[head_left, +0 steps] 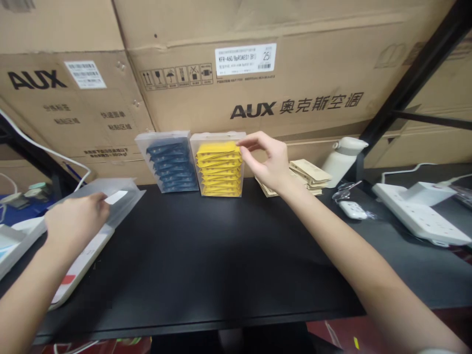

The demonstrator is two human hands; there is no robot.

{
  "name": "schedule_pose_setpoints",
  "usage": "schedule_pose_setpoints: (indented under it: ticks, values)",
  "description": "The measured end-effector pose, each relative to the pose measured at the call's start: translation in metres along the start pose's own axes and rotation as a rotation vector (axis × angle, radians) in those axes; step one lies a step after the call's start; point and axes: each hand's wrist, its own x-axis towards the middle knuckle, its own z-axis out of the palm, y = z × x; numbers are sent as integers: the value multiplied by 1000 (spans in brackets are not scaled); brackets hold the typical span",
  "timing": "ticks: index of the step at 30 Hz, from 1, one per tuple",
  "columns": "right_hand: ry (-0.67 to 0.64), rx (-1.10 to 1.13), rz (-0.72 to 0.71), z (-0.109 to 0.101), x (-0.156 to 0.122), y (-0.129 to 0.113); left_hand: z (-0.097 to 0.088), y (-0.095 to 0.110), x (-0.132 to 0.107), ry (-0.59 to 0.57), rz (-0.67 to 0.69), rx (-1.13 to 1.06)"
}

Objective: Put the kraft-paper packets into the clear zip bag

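My right hand (268, 160) reaches to the back of the black table (221, 260) and pinches the top yellow packet (218, 147) in a clear box of yellow packets (220, 167). Beside it on the left stands a clear box of blue packets (170, 164). My left hand (75, 221) rests curled on a clear plastic bag (114, 196) at the left, its fingers closed around a small white slip (115, 197).
Large AUX cardboard cartons (258, 73) form a wall behind the table. A stack of tan paper packets (308, 174), a white bottle (344, 155), a small white remote (353, 210) and a white power strip (416, 214) lie at the right. A white tray (79, 268) sits left.
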Motion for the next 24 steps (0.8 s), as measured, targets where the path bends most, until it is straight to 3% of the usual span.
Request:
schedule_pose_setpoints:
  ticks: [2, 6, 9, 12, 15, 18, 21, 24]
  values:
    - [-116, 74, 24, 1, 0, -14, -13, 12, -14, 15, 31, 75]
    - [-603, 183, 101, 13, -19, -37, -31, 55, -45, 66, 211, 131]
    - [-744, 286, 288, 28, -51, -38, -37, 93, -64, 32, 301, 134]
    - [-689, 359, 495, 41, -86, -25, -41, 137, -77, 37, 446, 92]
    - [-582, 411, 593, 47, -107, -6, -40, 178, -80, 37, 627, -27]
    - [-411, 504, 629, 43, -114, 15, -31, 200, -68, 30, 826, -252]
    - [-314, 502, 710, 31, -114, 33, -18, 187, -43, 45, 923, -624]
    - [-282, 562, 867, 18, -113, 44, 5, 147, -9, 62, 771, -773]
